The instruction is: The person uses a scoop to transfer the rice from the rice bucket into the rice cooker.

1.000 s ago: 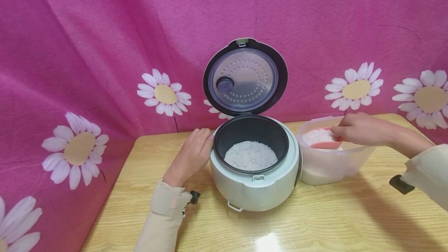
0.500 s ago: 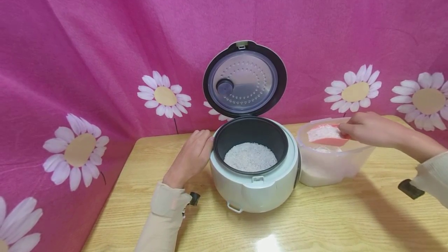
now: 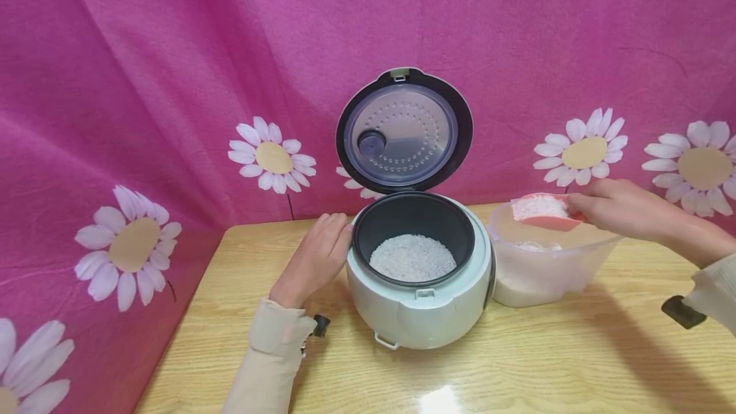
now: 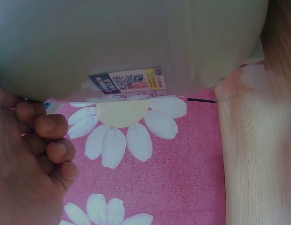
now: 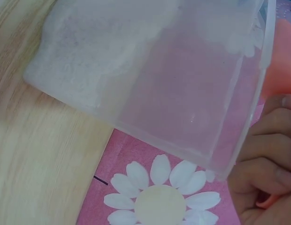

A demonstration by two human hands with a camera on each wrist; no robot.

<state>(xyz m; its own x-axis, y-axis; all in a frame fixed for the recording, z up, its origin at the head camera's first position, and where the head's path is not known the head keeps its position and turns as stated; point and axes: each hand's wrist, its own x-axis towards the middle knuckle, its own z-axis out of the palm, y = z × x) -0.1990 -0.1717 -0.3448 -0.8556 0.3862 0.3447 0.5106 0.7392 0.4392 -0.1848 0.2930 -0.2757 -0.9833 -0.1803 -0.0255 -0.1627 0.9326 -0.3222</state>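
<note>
A white rice cooker (image 3: 414, 318) stands with its lid (image 3: 402, 136) raised and rice (image 3: 413, 257) in its dark inner pot. My left hand (image 3: 316, 257) holds the cooker at its left side, fingers curled in the left wrist view; the thumb is hidden there. To the right, my right hand (image 3: 623, 209) grips a pink scoop (image 3: 549, 221) heaped with rice. The scoop is over the far part of a translucent container (image 3: 552, 273), which has more rice at its bottom. In the right wrist view, the fingers (image 5: 272, 150) curl around the scoop's handle beside the container's rim.
Cooker and container stand close together on a wooden table (image 3: 506, 363). Behind and to the left hangs a pink cloth (image 3: 276, 50) printed with daisies. The raised lid stands up close to this cloth.
The right hand has lifted the rice-filled scoop up out of the container's rice and moved it slightly right and back. The left hand has stayed at the cooker.
</note>
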